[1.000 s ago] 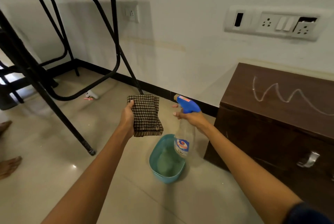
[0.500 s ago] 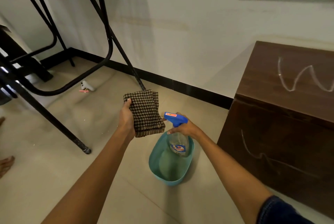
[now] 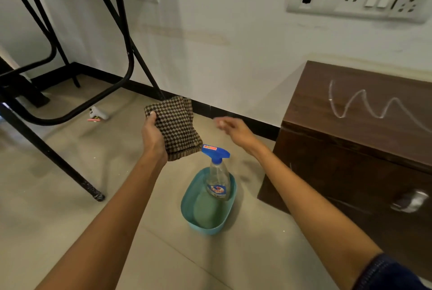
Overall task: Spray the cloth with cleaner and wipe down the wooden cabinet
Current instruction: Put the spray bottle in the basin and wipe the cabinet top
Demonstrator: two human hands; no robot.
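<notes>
Your left hand (image 3: 153, 136) grips the cloth (image 3: 175, 126); your right hand (image 3: 233, 129), blurred, seems open. The bottle (image 3: 217, 176) stands in the tub (image 3: 187, 210). Next, wipe the cabinet (image 3: 357, 130).

Bare forearms — dark blue sleeve (image 3: 392, 275) at right upper arm

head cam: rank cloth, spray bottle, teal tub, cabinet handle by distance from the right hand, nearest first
1. cloth, just left of the right hand, in the left hand
2. spray bottle, below it, standing in the tub
3. teal tub, on the floor underneath
4. cabinet handle, far right
</notes>
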